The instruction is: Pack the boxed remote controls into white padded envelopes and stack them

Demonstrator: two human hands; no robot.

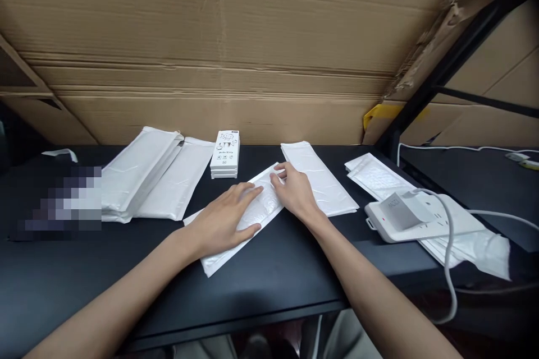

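A white bubble mailer lies slanted on the black table in front of me. My left hand rests flat across its middle with the fingers spread. At the mailer's far right end, my right hand has its thumb and fingers curled together on the edge, gripping it. Just beyond that hand lies another flat white mailer. A short stack of small white printed boxes stands behind the mailer, a little left of centre.
Filled-looking white mailers are piled on the left. At right, a white power strip with a plugged-in charger and a looping cable lies over more mailers. Cardboard walls the back; a black metal post rises at right.
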